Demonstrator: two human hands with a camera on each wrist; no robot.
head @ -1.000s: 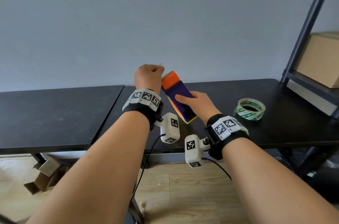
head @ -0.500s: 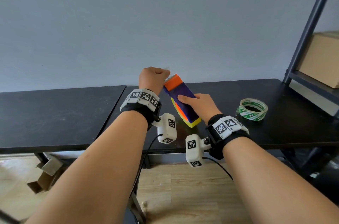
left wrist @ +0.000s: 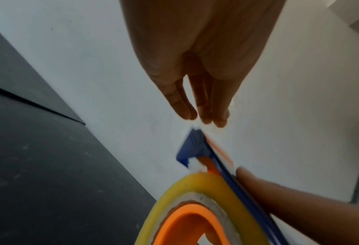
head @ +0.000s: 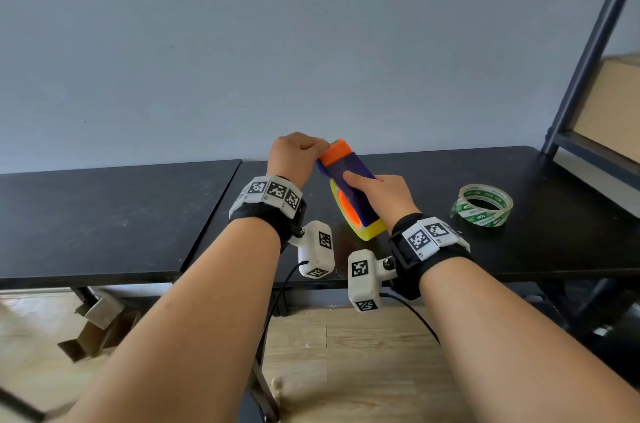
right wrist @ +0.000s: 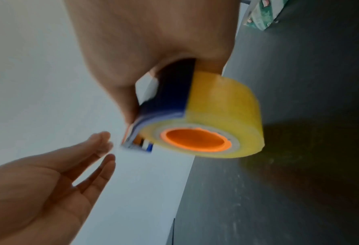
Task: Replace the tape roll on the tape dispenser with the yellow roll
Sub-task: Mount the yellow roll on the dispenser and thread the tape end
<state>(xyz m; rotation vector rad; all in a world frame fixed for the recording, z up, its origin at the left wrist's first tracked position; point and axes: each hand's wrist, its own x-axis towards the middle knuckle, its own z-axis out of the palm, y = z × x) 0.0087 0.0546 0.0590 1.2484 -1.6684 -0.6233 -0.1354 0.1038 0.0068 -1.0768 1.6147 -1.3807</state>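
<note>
Right hand (head: 381,194) gripped blue tape dispenser (head: 349,180) above black table (head: 433,166), yellow roll (right wrist: 222,106) seated on its orange hub (right wrist: 195,140), left hand (head: 294,154) fingers (left wrist: 203,106) straight, bunched at dispenser's cutter end, green-printed roll (head: 483,204) flat on table, well right.

We see soft, even daylight, with the wall (head: 311,24) evenly lit. The head view is sharp but bends straight lines at its edges. Both wrist views are smeared: the fingers (left wrist: 195,99) and the dispenser tip just beyond them blur. A dim shadow lies on the worktop (right wrist: 300,182) under the yellow roll (right wrist: 222,106).
</note>
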